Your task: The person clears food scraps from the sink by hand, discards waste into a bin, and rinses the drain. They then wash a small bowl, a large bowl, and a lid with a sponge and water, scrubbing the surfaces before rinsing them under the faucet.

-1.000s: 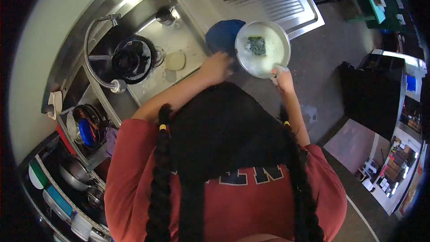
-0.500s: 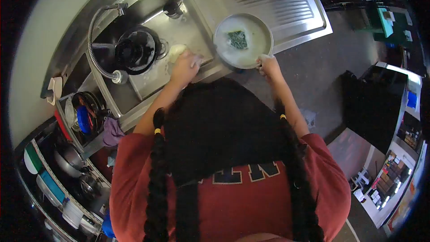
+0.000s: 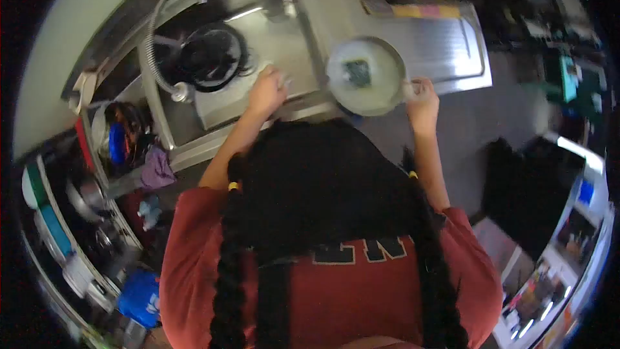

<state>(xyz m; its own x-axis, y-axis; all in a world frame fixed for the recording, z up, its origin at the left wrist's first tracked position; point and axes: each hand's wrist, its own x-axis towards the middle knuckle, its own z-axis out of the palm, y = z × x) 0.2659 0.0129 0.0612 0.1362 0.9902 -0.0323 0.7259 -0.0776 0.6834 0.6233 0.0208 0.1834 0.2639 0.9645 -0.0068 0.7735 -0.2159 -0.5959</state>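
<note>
A round, shallow pan [image 3: 382,94] with a pale, cloudy inside is held over the sink's front edge and the ribbed drainboard. On its bottom lies a dark green scouring pad [image 3: 357,73]. My right hand [image 3: 423,98] is closed at the pan's right side, around what looks like its handle. My left hand [image 3: 267,92] is above the near side of the sink basin [image 3: 278,35], its fingers curled in. Something pale shows by those fingertips, too blurred to name. Further left in the sink stands a dark round pan [image 3: 216,58].
A coiled-hose faucet [image 3: 154,45] arches over the sink's left side. The ribbed drainboard [image 3: 445,42] is at the right, with a patterned mat [image 3: 413,10] behind it. Dishes, a blue item [image 3: 117,142] and a purple cloth [image 3: 156,168] are at the left.
My left hand has curled its fingers over the pale thing beside it in the sink. My right hand and the pan appear further right and slightly lower. The whole view has shifted and blurred.
</note>
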